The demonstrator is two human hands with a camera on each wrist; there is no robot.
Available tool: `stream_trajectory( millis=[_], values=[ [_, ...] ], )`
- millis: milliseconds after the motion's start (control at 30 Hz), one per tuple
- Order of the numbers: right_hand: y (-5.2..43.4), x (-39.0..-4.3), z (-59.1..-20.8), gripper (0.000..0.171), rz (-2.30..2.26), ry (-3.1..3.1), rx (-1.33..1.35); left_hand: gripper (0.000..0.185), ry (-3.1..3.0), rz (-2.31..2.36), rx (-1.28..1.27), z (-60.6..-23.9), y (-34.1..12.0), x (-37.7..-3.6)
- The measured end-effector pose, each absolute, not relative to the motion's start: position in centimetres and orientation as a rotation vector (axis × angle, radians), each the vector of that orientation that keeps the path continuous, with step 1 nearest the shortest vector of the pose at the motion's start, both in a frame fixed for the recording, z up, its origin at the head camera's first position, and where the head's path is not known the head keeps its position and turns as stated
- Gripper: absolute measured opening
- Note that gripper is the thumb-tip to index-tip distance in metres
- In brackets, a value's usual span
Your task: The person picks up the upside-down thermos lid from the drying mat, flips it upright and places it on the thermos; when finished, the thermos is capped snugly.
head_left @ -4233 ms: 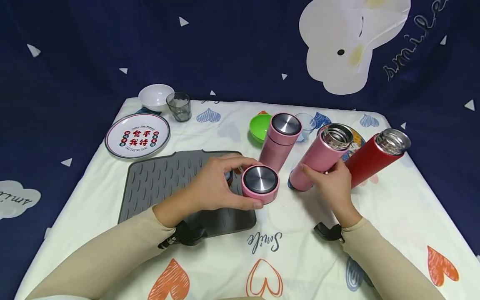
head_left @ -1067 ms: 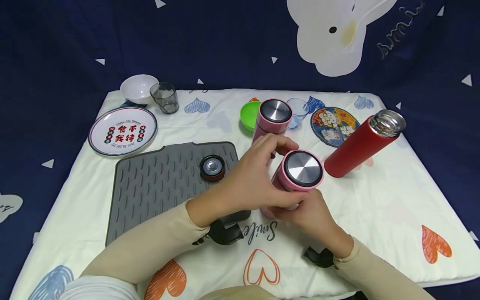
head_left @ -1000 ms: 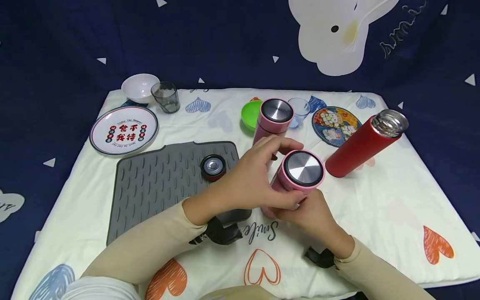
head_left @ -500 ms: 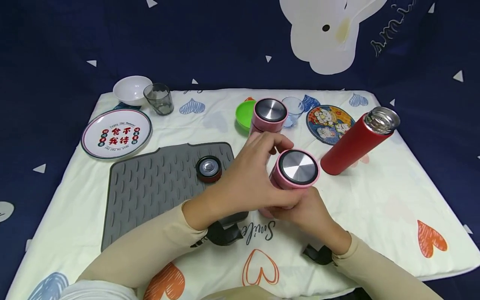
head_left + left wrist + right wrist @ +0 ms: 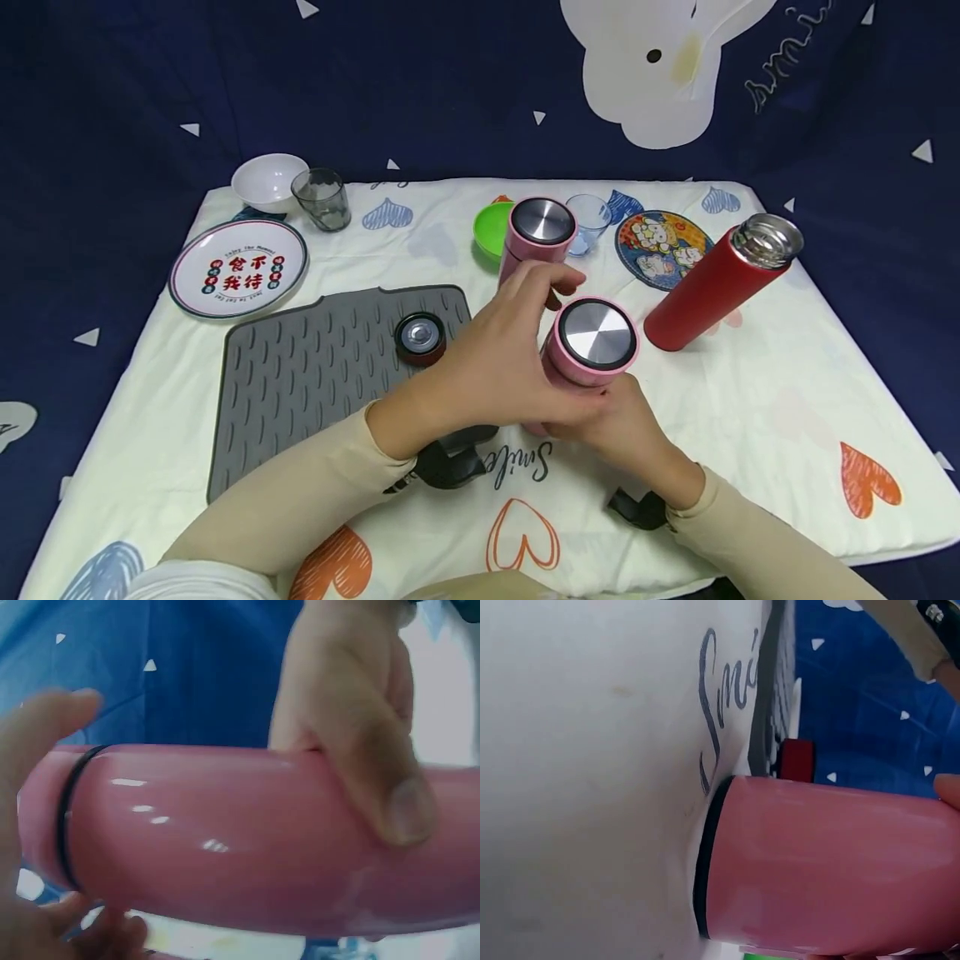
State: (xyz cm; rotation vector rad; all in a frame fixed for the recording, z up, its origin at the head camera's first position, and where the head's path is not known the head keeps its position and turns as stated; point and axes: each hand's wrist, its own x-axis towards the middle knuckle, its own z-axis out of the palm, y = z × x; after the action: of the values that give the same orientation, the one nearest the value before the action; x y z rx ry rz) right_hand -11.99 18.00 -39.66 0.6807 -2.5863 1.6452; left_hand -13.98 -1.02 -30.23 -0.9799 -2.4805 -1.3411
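A pink flask [image 5: 577, 367] stands tilted on the cloth at the middle, with its steel-topped pink lid [image 5: 597, 335] on it. My left hand [image 5: 510, 367] curls round the lid from the left. My right hand [image 5: 622, 425] grips the flask's body lower down. In the left wrist view the pink flask [image 5: 225, 840] fills the frame, with the right hand's thumb [image 5: 375, 772] across it. The right wrist view shows the flask's base [image 5: 817, 862] on the white cloth [image 5: 592, 787].
A second capped pink flask [image 5: 540, 237] stands just behind. An open red flask [image 5: 712, 287] stands to the right, and its red cap [image 5: 420, 337] lies on the grey mat [image 5: 315, 375]. Plate [image 5: 238, 268], white bowl [image 5: 268, 179], grey glass [image 5: 322, 198], green bowl [image 5: 491, 229], clear cup [image 5: 588, 221] and coaster [image 5: 660, 246] lie behind.
Four seconds ago my left hand held the lid apart from the open flask; now the lid sits on it. Over the last second the left fingers shifted slightly round the lid.
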Motion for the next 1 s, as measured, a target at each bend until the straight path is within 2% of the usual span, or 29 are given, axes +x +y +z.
stream_trajectory(
  millis=[200, 267, 400, 500, 567, 733, 833, 1000],
  values=[
    [17.7, -11.5, -38.3, 0.055, 1.681, -2.598, 0.631, 0.078, -2.517, -1.435, -0.967, -29.8, -1.0, -13.8],
    [17.6, -11.2, -37.7, 0.056, 1.703, -2.597, 0.615, 0.082, -2.584, -1.366, -0.911, -29.1, -1.0, -13.3],
    [17.6, -11.3, -37.6, 0.055, 1.648, -2.61, 0.657, 0.076, -2.622, -1.273, -0.801, -28.3, -0.6, -12.8],
    [17.7, -11.5, -37.6, 0.052, 1.621, -2.62, 0.683, 0.067, -2.576, -1.457, -0.887, -28.5, -1.0, -13.2],
    [17.5, -11.4, -37.1, 0.051, 1.635, -2.622, 0.68, 0.073, -2.57, -1.545, -0.935, -28.6, -1.3, -13.4],
    [16.9, -10.9, -35.7, 0.049, 1.562, -2.628, 0.685, 0.073, -2.558, -1.364, -0.865, -29.1, -1.1, -13.3],
    [17.0, -10.9, -35.6, 0.048, 1.573, -2.626, 0.677, 0.065, -2.531, -1.404, -0.899, -29.1, -1.1, -13.6],
    [17.0, -10.8, -35.8, 0.054, 1.585, -2.636, 0.661, 0.077, -2.629, -1.349, -0.916, -28.4, -1.8, -12.9]
  ],
)
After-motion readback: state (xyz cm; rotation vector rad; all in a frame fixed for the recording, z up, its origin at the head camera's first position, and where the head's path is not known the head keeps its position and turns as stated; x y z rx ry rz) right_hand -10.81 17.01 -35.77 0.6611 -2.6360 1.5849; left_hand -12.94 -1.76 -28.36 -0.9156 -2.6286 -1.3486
